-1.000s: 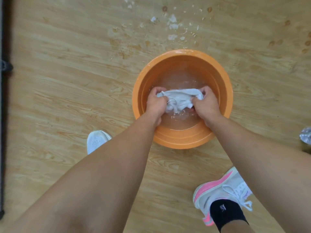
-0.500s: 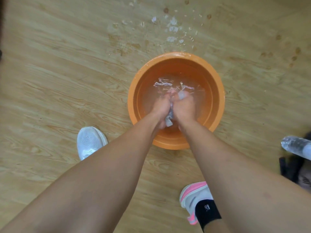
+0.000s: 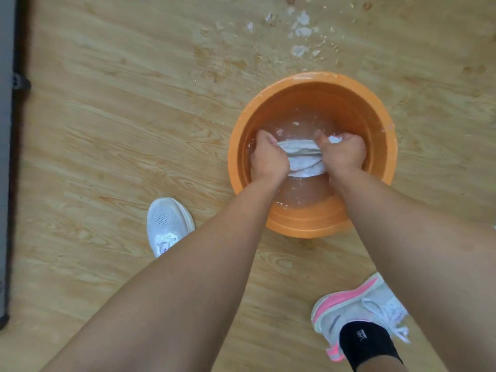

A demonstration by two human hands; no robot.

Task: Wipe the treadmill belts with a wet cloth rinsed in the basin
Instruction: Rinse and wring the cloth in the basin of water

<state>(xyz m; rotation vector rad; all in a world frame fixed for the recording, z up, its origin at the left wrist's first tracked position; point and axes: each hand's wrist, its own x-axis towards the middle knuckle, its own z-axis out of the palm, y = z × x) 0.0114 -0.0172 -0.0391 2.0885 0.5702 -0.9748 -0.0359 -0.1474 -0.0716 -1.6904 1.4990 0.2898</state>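
Inside the round orange plastic basin [image 3: 375,108] on the wood-grain floor [image 3: 107,130], the white wet cloth [image 3: 303,158] stretches between 2 fists: the left hand [image 3: 268,158] and right hand [image 3: 343,154] each grip 1 end, above shallow water [image 3: 303,127].

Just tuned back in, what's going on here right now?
A person is bent over an orange basin that stands on the wood floor. The left hand and right hand each grip an end of a white cloth, bunched and stretched between them just above the shallow water. It looks like rinsing or wringing. There are wet splashes on the floor beyond the basin. No treadmill belt is clearly in view.
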